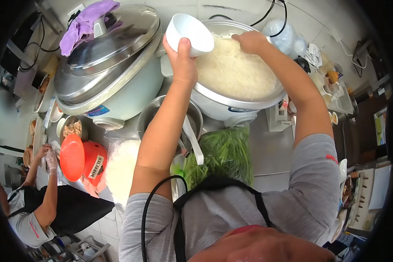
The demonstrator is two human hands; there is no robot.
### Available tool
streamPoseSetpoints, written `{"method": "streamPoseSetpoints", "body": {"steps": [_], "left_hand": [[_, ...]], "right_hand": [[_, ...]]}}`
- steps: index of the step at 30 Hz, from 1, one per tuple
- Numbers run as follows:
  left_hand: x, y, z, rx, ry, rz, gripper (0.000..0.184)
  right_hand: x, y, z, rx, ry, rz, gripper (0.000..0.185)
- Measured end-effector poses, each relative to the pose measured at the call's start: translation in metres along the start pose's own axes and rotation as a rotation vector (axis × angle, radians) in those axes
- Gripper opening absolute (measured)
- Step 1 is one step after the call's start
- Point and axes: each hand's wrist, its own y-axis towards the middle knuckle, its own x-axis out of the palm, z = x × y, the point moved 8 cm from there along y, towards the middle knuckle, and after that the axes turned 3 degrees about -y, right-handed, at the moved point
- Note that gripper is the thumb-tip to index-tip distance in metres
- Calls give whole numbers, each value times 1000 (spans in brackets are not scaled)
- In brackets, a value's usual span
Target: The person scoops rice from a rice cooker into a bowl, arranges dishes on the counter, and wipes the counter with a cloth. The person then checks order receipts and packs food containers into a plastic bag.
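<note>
My left hand (182, 61) grips a white bowl (188, 34), tilted over the near left rim of a large rice cooker (220, 104). My thumb lies against the outside of the bowl. The cooker is open and full of white cooked rice (236, 70). Over the far side of the rice, my right hand (252, 42) has its fingers curled down. Their tips and whatever they may hold are hidden. Below my left forearm stands a metal pot (195, 114) with a white handle (192, 139) sticking out of it.
A second large cooker (131, 98) with a metal lid (91, 74) and purple cloth (85, 26) stands left. Green leaves in a plastic bag (227, 153), a bag of white contents (124, 170) and a red container (94, 159) lie nearer. A co-worker (35, 209) works at far left.
</note>
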Motion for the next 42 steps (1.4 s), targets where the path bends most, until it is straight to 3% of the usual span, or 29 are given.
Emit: {"method": "streamPoseSetpoints", "body": {"steps": [4,12,15,18,21,24,27,30,35,36,39,40,42], "left_hand": [[0,-1,-1,-21,19,21,72],[-3,-1,-1,-16,74,62,70],[-2,-1,-1,-32,69,76,68],[0,-1,-1,-48,67,66,68],[-3,1,-2,-32,96,82,71],[-7,3,-2,-26,50,88,70],[-4,0,-2,-40,72,137,67],[1,-11,-15,-136,62,269,62],[25,-21,-48,-353,-29,139,58],[25,-20,-51,-367,-29,102,60],[19,-15,-57,-416,-77,45,61],[18,-15,-59,-436,-103,36,61],[17,-14,-58,-426,-79,39,61]], "right_hand": [[-8,-41,-44,-48,-3,-218,40],[-11,-95,-77,-84,330,-293,46],[14,-92,-67,-233,546,-67,48],[38,-93,-62,-274,856,-367,50],[7,-118,-52,26,936,-703,46],[11,-121,-38,70,1169,-781,39],[-10,-118,-11,253,1310,-483,35],[-27,-104,-4,269,1480,-200,30],[-45,-91,-26,424,1582,239,38],[-41,-88,-28,393,1388,225,41],[-42,-87,-18,378,922,515,41],[-45,-88,-7,494,825,438,39],[-33,-76,11,481,511,214,34]]}}
